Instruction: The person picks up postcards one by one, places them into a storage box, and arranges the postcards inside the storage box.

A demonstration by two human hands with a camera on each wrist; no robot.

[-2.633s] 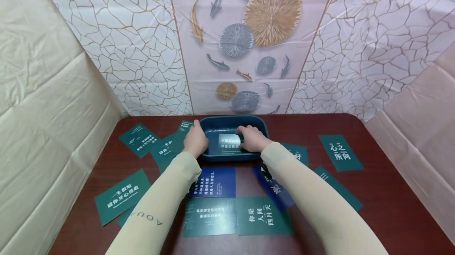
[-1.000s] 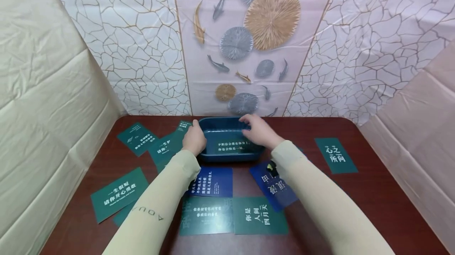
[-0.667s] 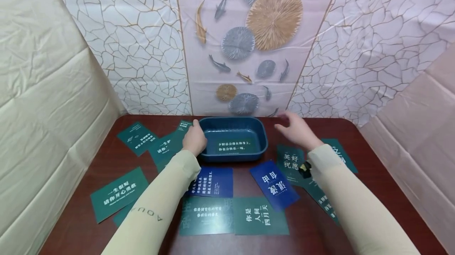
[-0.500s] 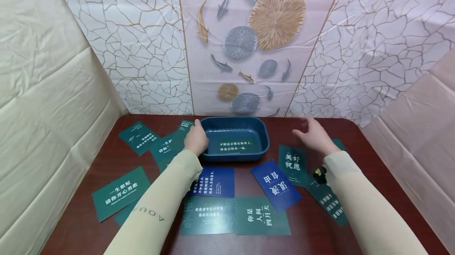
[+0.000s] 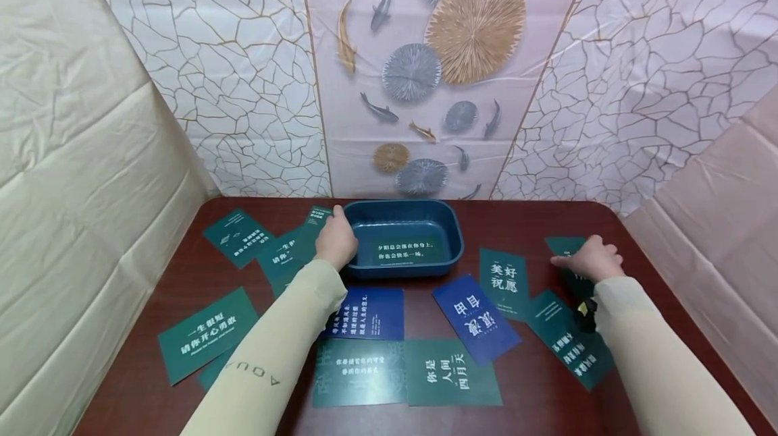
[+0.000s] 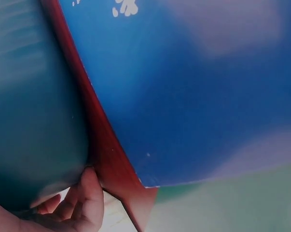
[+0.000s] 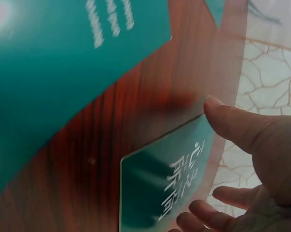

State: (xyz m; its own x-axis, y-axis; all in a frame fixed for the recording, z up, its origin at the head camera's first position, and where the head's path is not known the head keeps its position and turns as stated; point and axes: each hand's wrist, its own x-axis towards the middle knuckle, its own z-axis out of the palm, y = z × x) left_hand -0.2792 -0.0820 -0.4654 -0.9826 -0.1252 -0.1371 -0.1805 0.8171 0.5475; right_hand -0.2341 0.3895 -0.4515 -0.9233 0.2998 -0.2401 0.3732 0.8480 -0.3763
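My left hand [image 5: 336, 239] grips the left end of a dark blue plastic tray [image 5: 457, 241], thumb at its rim. In the left wrist view its curled fingers [image 6: 91, 198] show against the tray's wall [image 6: 34, 125]. A green card with white writing [image 5: 404, 251] lies in the tray. Far right, my right hand [image 5: 592, 260] is over another green card [image 5: 562, 244], partly hiding it. The right wrist view has the thumb tip right at that card's edge [image 7: 164, 193], with the other fingers spread along its opposite side.
Several green cards lie left of the tray, including one near the front [image 5: 206, 335]. Two blue cards [image 5: 476, 318] and two green ones [image 5: 452, 372] lie in front. More green cards [image 5: 570, 338] lie at right. Patterned cloth [image 5: 267, 85] hangs behind the brown table [image 5: 523, 216].
My right hand has let go of the green card inside the tray, lifted out and moved right to the far-right card. The left hand stays on the tray.
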